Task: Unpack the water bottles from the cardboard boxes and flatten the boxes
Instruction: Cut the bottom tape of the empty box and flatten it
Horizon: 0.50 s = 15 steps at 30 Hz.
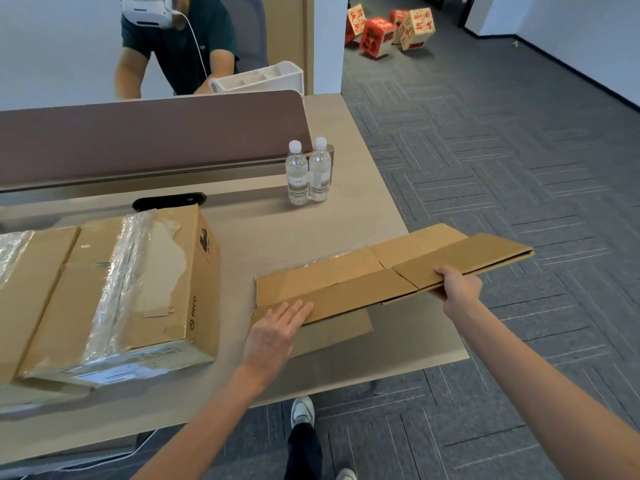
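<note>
1. The flattened box (332, 275) is lying on the right part of the desk (263, 237), with its right-hand flaps sticking out past the desk edge over the floor.
2. The left hand (273, 330) is pressing down on the near left end of the cardboard, fingers straight and together, curled round nothing.
3. The right hand (457, 285) is gripping the overhanging flap at its near edge. The thumb is lying on top; the other fingers are hidden, presumably beneath the board.
4. The cardboard is looking light and fairly stiff along its panels, yet hinged at every crease. It will likely be springing back open unless it is held flat, so pinching it across a fold, through both layers, seems the better hold. Its edges may be sliding on the smooth desk.
5. The two water bottles (308, 174) are standing upright, touching each other, well behind the cardboard near the end of the divider (149, 136). They are looking full, so heavier than the board and best taken round the body, not by the cap.
6. The large taped box (145, 278) is sitting to the left, its top flaps closed under clear tape – probably the next one for opening, and bulky enough to want both hands.
</note>
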### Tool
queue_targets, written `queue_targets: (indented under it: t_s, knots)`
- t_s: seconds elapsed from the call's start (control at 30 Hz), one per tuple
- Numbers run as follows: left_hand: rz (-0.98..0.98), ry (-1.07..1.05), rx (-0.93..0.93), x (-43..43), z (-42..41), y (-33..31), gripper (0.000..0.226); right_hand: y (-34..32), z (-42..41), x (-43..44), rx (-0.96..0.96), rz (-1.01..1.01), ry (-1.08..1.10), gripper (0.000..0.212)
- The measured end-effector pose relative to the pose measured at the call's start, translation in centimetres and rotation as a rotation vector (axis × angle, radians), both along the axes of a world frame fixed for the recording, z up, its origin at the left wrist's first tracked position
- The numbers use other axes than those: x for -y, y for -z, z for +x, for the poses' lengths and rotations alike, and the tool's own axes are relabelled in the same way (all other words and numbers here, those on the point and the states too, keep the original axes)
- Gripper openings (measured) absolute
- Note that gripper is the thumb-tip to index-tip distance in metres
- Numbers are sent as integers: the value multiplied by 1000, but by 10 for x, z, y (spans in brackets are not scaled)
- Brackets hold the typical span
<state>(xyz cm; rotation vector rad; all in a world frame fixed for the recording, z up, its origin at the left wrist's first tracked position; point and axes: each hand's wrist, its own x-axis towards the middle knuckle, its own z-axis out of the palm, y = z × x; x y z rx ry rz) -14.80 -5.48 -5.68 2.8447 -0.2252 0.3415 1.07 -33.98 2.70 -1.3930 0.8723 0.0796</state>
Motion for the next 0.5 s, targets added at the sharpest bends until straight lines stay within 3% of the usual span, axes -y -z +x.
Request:
queue_targets:
  t_s: [0.2, 0.37, 0.5]
  knots:
    - [-5, 39, 36, -6, 0, -8, 85, -32, 6, -9, 110, -93, 5, 17]
    - [34, 66, -4, -10, 5, -38, 88, -75, 15, -22, 254, -206, -57, 22]
    - [-35, 66, 24, -11, 10, -64, 65, -112, 18, -30, 381, -295, -135, 22]
